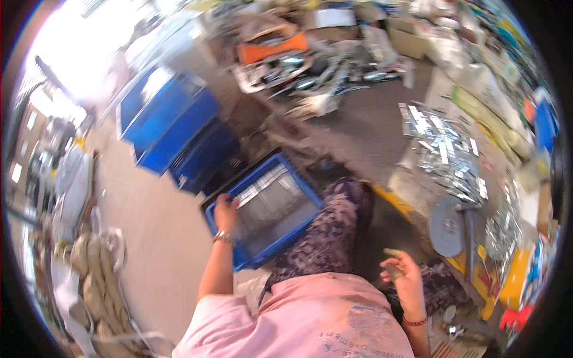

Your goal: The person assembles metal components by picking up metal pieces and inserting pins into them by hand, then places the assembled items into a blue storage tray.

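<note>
A blue plastic crate point(298, 225) rests tilted beside my left leg, with rows of flat, shiny metal strips point(271, 191) inside it. My left hand point(225, 213) is closed over the crate's left rim, its fingers partly blurred. To the right, my right hand point(404, 275) is raised above my right leg, fingers loosely bent and apart, with nothing visible in it. Dirty coverings wrap its thumb and a fingertip. Nearest to that hand is a round grey disc-shaped plate point(446, 225) at the workbench edge, next to an upright metal post point(470, 238).
Stacked blue crates point(170, 128) stand on the floor beyond the held one. A pile of shiny flat metal pieces point(444, 149) covers part of the workbench point(373, 131). An orange box point(273, 48) and metal parts lie farther back. Tan sacks point(98, 280) lie at left.
</note>
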{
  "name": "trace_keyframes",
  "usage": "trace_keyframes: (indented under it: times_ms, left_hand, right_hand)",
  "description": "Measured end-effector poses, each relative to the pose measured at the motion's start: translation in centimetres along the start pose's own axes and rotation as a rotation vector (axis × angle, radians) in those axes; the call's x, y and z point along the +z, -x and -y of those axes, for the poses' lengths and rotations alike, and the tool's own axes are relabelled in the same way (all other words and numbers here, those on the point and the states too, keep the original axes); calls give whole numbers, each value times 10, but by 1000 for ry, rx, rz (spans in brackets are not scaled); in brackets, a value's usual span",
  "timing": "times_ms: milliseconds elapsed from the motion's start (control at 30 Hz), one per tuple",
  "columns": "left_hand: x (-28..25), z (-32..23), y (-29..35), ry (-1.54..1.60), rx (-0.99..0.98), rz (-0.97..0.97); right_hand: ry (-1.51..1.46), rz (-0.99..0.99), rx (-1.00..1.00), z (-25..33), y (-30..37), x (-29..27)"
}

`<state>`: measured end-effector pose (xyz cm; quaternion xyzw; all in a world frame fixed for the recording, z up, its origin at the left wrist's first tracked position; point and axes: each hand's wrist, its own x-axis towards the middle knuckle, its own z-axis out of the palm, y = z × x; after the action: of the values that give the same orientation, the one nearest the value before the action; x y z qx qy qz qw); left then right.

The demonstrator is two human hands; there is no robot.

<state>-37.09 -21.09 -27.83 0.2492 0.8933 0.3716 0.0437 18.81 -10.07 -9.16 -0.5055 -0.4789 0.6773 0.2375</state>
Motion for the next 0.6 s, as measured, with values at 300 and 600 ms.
trace_keyframes:
  times_ms: [300,600]
  left_hand:
    - [1,-304,36,536,551,177]
    - [92,-479,101,366,1143,537]
  right_hand:
    - [94,63,-71,9,3,-2]
    - [106,-51,-210,13,33,-17]
